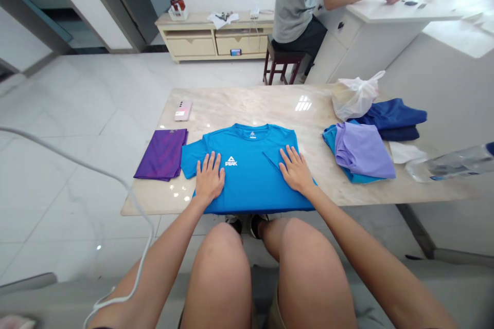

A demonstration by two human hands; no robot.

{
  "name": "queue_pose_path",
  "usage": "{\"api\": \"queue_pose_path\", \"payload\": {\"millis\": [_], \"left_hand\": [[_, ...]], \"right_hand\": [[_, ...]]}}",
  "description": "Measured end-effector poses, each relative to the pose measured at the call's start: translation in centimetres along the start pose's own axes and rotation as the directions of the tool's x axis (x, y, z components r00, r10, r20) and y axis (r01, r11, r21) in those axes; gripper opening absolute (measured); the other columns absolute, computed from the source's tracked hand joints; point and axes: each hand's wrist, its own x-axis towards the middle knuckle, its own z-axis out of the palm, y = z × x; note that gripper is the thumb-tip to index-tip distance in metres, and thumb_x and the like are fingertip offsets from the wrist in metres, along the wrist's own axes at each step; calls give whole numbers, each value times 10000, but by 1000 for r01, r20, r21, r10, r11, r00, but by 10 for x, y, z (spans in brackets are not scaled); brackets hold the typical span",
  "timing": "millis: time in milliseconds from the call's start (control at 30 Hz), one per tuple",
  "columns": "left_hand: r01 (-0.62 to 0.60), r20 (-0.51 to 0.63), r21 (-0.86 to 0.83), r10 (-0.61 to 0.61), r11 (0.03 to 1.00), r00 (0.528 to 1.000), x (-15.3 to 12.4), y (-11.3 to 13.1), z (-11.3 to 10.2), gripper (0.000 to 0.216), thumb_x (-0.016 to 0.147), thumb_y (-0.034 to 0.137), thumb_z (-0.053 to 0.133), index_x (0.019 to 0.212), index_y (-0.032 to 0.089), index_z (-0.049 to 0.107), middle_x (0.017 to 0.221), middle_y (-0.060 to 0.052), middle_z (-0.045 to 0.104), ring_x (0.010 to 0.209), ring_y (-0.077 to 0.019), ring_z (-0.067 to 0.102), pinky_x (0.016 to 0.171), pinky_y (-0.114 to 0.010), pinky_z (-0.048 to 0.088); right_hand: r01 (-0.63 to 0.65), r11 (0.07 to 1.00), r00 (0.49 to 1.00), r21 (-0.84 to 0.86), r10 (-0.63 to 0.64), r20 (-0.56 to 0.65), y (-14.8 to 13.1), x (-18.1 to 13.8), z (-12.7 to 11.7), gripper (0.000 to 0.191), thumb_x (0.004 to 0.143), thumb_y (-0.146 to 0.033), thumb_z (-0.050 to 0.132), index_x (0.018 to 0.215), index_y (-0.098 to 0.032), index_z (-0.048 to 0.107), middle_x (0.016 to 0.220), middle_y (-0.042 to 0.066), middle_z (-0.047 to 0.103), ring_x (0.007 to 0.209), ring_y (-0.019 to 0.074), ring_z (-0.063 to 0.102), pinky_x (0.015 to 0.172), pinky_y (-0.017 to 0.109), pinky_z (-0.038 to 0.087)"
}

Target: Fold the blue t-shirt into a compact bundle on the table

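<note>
Two bare knees are seen nearest, below the edge of a marble table (270, 103). On its near edge a blue shirt (250, 164) is spread front up, its right sleeve already turned in over the chest and its left sleeve still out flat. The left hand (209, 177) is laid flat on the shirt's left side, fingers spread, nothing gripped; the right hand (295, 168) is pressed flat on the folded-in right side, fingers likewise open and apart. The shirt is judged light, thin and limp, of a smooth sports knit that would slide easily on the polished stone and hold no crease by itself; it would best be taken at the shoulder seams or the hem corners. Just left of it a folded purple cloth (162, 154) is laid square, with a pink phone (182, 111) beyond it. To the right a lilac shirt (363, 150) is heaped on other blue garments, beside a clear bottle (451, 163) and a crumpled plastic bag (355, 95). Farther off, a person (304, 5) is seated at a white counter.
</note>
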Motion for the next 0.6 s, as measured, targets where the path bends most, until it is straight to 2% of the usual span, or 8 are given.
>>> {"api": "queue_pose_path", "payload": {"millis": [167,300,367,467,500,600], "left_hand": [[-28,12,6,28,1000,1000,48,-3,9,662,1122,414,326,1757,232,369,1838,-81,310,1706,-321,274,1392,-630,192],[-40,23,3,39,999,999,73,-4,13,656,1124,401,318,1748,206,382,1833,-97,320,1708,-312,275,1399,-609,189],[-45,12,-11,45,999,999,71,-3,15,672,1122,383,331,1758,166,340,1837,-131,299,1717,-313,252,1402,-594,189],[-37,-38,-34,36,999,999,48,-2,17,700,1118,344,344,1764,88,258,1843,-195,249,1732,-324,196,1405,-586,188],[-34,-54,-43,31,999,998,38,-3,18,700,1119,333,340,1761,70,246,1839,-212,253,1731,-324,195,1405,-585,193],[-22,-91,-69,16,997,996,11,-12,16,679,1130,336,325,1752,70,262,1823,-227,291,1724,-317,229,1401,-592,218]], "right_hand": [[-2,1000,999,0,2,-35,27,44,8,656,1154,-446,342,1766,-209,352,1852,116,230,1716,334,216,1371,624,217],[-28,1000,999,4,28,-42,29,66,8,650,1143,-432,341,1753,-208,378,1842,126,267,1709,343,232,1358,656,231],[-33,999,996,17,34,-78,26,62,4,633,1136,-410,337,1727,-198,423,1841,137,269,1700,351,256,1351,673,233],[-56,995,967,78,74,-245,30,33,-6,620,1129,-381,316,1678,-144,479,1831,184,276,1673,348,323,1342,649,278],[-76,991,946,108,106,-308,37,19,-8,623,1127,-384,312,1662,-122,493,1815,207,304,1658,350,354,1330,633,315],[-67,987,914,147,120,-388,69,-20,-9,616,1114,-408,349,1601,-95,560,1776,233,376,1604,371,442,1297,581,402]]}}
